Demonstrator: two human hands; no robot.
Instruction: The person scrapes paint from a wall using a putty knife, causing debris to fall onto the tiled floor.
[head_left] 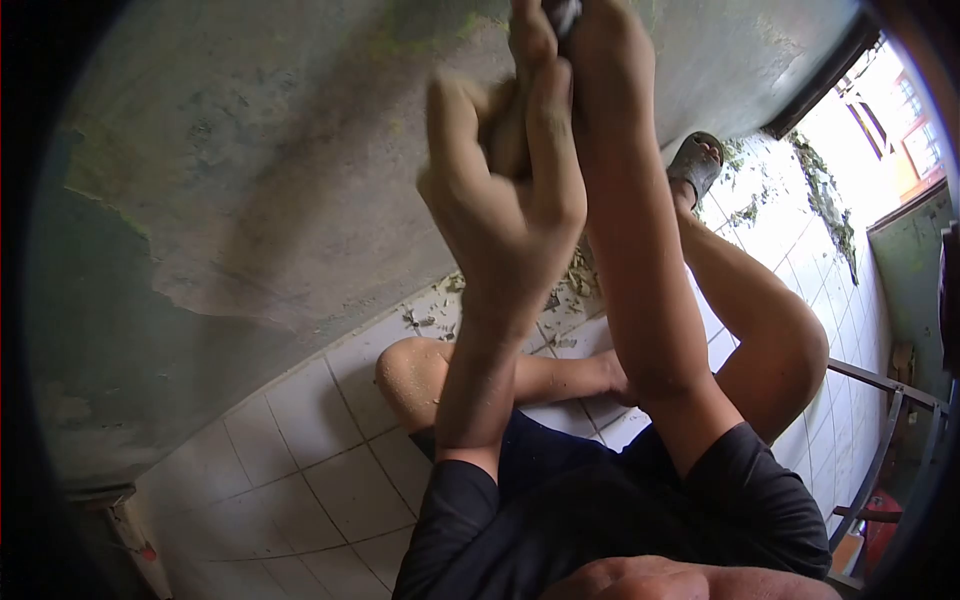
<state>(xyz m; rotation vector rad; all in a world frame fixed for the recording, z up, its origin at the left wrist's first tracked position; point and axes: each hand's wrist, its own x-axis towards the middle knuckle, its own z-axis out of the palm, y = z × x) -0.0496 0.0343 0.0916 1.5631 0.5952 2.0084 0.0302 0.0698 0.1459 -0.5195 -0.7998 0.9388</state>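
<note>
My right hand (607, 35) is at the top edge of the view, closed round something mostly hidden; a small shiny, grey, metal-looking part (563, 16) shows beside it. My left hand (503, 195) is raised just left of my right forearm, with bent fingers curled inward near that part. Motion blurs it, and what lies inside its fingers cannot be made out. Both hands are in front of a grey-green wall (230, 130) with worn, peeling paint. Pale chips (575, 290) lie on the floor below the hands.
White floor tiles (320, 480) run along the foot of the wall. My bent legs are below my arms, one foot in a grey sandal (697, 160). More flakes (825, 190) lie by the bright doorway at upper right. A metal frame (880, 440) stands at right.
</note>
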